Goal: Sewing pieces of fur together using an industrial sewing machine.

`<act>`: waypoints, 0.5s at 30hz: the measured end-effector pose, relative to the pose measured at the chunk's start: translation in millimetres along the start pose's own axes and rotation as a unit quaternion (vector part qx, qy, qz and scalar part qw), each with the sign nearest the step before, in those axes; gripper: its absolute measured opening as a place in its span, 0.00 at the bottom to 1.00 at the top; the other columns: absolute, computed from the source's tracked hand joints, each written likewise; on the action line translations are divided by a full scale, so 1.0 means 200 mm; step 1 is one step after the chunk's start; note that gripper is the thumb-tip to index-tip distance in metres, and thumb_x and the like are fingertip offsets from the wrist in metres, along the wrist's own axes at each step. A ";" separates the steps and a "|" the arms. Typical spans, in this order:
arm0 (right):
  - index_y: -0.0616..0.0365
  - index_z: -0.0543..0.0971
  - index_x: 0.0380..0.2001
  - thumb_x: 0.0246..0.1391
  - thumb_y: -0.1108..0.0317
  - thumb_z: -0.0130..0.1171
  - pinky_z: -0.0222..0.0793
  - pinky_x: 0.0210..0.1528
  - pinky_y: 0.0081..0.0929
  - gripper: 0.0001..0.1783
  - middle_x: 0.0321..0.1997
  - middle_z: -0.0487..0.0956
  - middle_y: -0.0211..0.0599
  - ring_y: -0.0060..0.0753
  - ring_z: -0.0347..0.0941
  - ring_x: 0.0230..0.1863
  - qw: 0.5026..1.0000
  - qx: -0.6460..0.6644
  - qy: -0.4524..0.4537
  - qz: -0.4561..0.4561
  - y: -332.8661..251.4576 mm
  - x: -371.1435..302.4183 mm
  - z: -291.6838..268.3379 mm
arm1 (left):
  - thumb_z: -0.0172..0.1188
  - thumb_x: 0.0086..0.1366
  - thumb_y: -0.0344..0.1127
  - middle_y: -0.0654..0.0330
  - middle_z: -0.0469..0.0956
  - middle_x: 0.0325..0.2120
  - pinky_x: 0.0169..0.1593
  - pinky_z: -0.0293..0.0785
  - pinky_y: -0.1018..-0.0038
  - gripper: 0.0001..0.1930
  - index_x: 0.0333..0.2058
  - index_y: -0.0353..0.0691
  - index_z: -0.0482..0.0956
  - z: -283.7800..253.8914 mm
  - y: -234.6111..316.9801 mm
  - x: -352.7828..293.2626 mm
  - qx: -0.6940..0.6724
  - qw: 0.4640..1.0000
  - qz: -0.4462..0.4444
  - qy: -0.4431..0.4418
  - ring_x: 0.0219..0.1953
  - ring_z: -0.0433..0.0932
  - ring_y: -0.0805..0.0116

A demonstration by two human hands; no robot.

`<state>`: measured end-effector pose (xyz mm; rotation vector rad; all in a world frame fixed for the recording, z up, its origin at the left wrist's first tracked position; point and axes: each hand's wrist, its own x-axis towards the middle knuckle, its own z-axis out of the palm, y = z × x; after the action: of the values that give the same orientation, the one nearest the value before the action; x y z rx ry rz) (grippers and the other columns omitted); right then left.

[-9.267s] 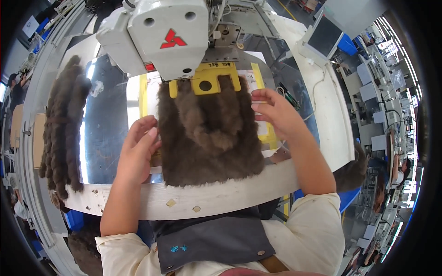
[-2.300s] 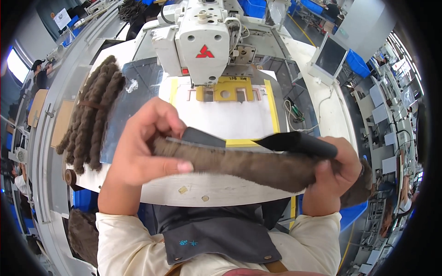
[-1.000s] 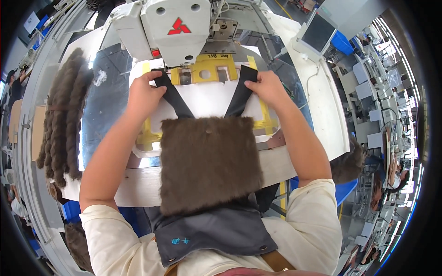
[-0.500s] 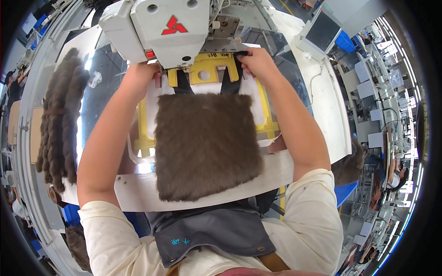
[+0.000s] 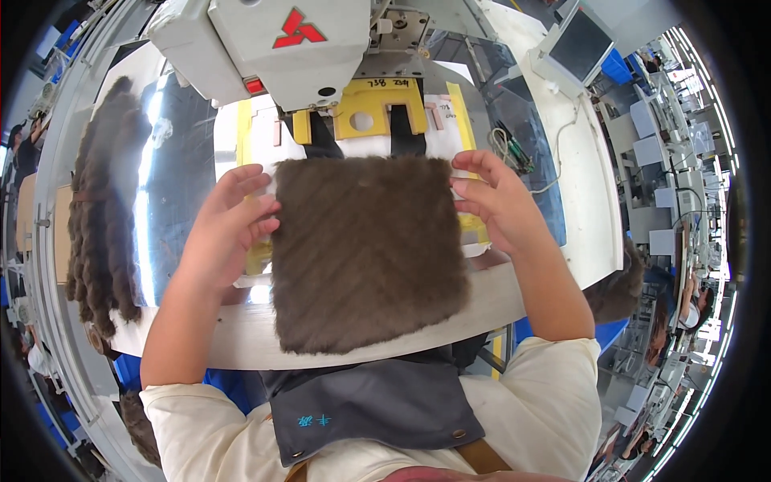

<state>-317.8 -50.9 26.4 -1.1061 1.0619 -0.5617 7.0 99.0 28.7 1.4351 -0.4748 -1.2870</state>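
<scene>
A square brown fur piece (image 5: 369, 257) lies flat in front of me, reaching to the white table's near edge. At its upper left side is my left hand (image 5: 231, 215), fingers apart and slightly curled, fingertips at the fur's edge. My right hand (image 5: 496, 199) is at the upper right side in much the same pose. Whether the fingertips press on the fur, I cannot tell. Two black straps, a left one (image 5: 323, 136) and a right one (image 5: 406, 132), run from the fur's far edge under a yellow clamp plate (image 5: 361, 104) with a round hole.
Over the clamp hangs a white sewing machine head (image 5: 281, 56) with a red mark. Braided brown fur strips (image 5: 104, 209) lie at the left. A monitor (image 5: 574, 48) stands far right, with a cable (image 5: 554, 181) and small tools (image 5: 514, 149) on the table.
Both hands have come back toward me from the clamp area, where my right hand was at the right strap's end. They are now beside the fur, with fingers spread.
</scene>
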 end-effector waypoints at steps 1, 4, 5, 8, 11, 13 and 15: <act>0.59 0.71 0.59 0.59 0.72 0.63 0.73 0.54 0.30 0.25 0.56 0.72 0.34 0.27 0.73 0.54 1.000 0.001 0.000 -0.001 0.01 0.00 -0.01 | 0.63 0.66 0.31 0.56 0.72 0.54 0.41 0.74 0.76 0.29 0.64 0.36 0.65 0.01 0.00 0.01 -0.001 1.000 0.000 -0.009 0.41 0.75 0.72; 0.60 0.72 0.57 0.58 0.72 0.65 0.68 0.56 0.27 0.24 0.60 0.70 0.38 0.26 0.71 0.54 0.998 0.052 -0.023 -0.017 0.06 0.02 -0.04 | 0.65 0.65 0.30 0.58 0.74 0.48 0.35 0.71 0.80 0.30 0.64 0.35 0.66 0.03 0.01 -0.01 0.036 0.999 -0.004 -0.009 0.35 0.73 0.77; 0.61 0.73 0.55 0.57 0.73 0.65 0.68 0.55 0.27 0.23 0.58 0.71 0.37 0.25 0.72 0.53 0.999 0.039 -0.026 -0.010 0.07 0.01 -0.04 | 0.66 0.64 0.30 0.59 0.75 0.44 0.33 0.69 0.82 0.31 0.64 0.34 0.66 0.04 0.01 -0.02 0.072 0.997 -0.009 0.001 0.32 0.72 0.79; 0.62 0.75 0.52 0.56 0.75 0.66 0.70 0.53 0.25 0.20 0.53 0.74 0.36 0.23 0.73 0.50 0.999 -0.022 -0.031 -0.011 0.07 0.00 -0.04 | 0.67 0.63 0.31 0.63 0.77 0.38 0.31 0.64 0.86 0.29 0.61 0.33 0.69 0.01 0.01 -0.04 0.136 0.989 -0.049 -0.001 0.28 0.69 0.82; 0.64 0.77 0.49 0.56 0.77 0.66 0.72 0.48 0.23 0.17 0.45 0.77 0.32 0.19 0.75 0.44 0.994 -0.108 -0.027 -0.020 0.07 -0.01 -0.02 | 0.70 0.62 0.35 0.61 0.78 0.34 0.34 0.67 0.78 0.32 0.62 0.29 0.70 0.02 0.01 -0.04 0.187 0.978 -0.089 -0.023 0.31 0.70 0.78; 0.64 0.77 0.48 0.55 0.77 0.66 0.73 0.46 0.21 0.16 0.41 0.78 0.30 0.18 0.76 0.41 0.989 -0.147 -0.023 -0.022 0.07 0.01 -0.02 | 0.70 0.63 0.36 0.61 0.77 0.33 0.33 0.67 0.78 0.29 0.59 0.30 0.72 0.06 0.00 -0.04 0.186 0.977 -0.093 -0.039 0.31 0.71 0.78; 0.64 0.79 0.47 0.55 0.78 0.65 0.72 0.41 0.19 0.15 0.35 0.79 0.27 0.17 0.75 0.36 0.983 -0.177 -0.024 -0.028 0.07 0.04 -0.02 | 0.70 0.63 0.37 0.61 0.76 0.32 0.33 0.68 0.77 0.26 0.55 0.30 0.73 0.07 -0.03 -0.03 0.184 0.977 -0.096 -0.052 0.30 0.72 0.77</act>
<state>-319.1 -53.3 9.8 -1.4578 1.1169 -0.3947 -8.9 101.0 28.6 1.7609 -0.6857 -1.4900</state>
